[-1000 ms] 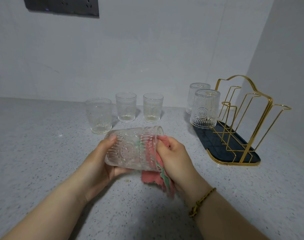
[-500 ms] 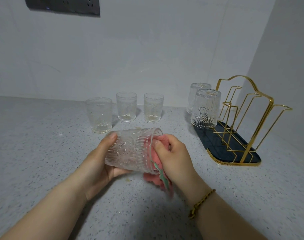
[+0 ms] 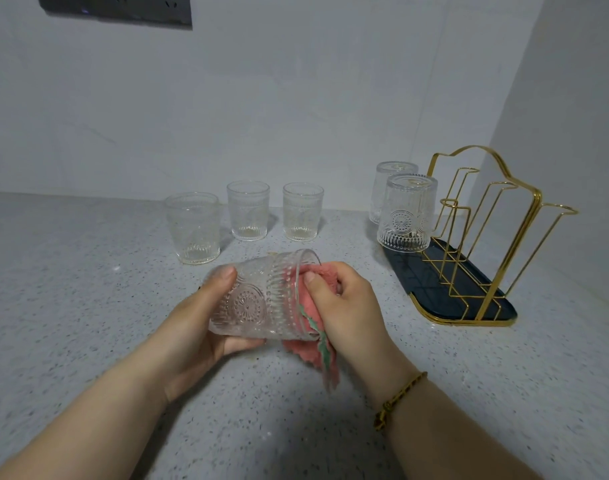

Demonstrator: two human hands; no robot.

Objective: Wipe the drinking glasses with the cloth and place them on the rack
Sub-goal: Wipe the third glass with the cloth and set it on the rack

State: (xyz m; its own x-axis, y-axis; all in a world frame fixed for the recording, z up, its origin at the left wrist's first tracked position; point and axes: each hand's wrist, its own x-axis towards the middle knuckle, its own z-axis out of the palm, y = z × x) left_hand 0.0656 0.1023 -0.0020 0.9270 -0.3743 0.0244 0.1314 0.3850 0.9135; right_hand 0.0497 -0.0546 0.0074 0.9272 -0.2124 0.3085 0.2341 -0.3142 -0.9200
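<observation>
The left hand (image 3: 199, 327) was curled round the base end of a patterned glass (image 3: 258, 299), holding it on its side just above the counter (image 3: 88, 323). The right hand (image 3: 344, 306) pinched a pink cloth (image 3: 316, 351) at the glass's open mouth. Its thumb lay at the rim, some cloth was bunched at the opening and a tail hung below. From my remote seat, I judged this glass to be mid-wipe.

The risks, as I read them, were these. The glass was ribbed but slick, so a hard twist from the cloth hand could turn it out of the left grip and drop it on the hard stone counter. The hanging tail could catch on the rack's wires during the carry across.

Three upright glasses (image 3: 248, 211) stood in a row on the far side, near the held glass but apart from it. A forward swing could knock them.

The gold wire rack (image 3: 486, 216) sat to the right on a dark tray (image 3: 434, 289), with two inverted glasses (image 3: 407, 213) at its far left end. The free wires lay nearer and further right, close to the right wall (image 3: 573, 98), so I expected little side room there. The bare counter between the hands and the tray looked to me the easiest path.
</observation>
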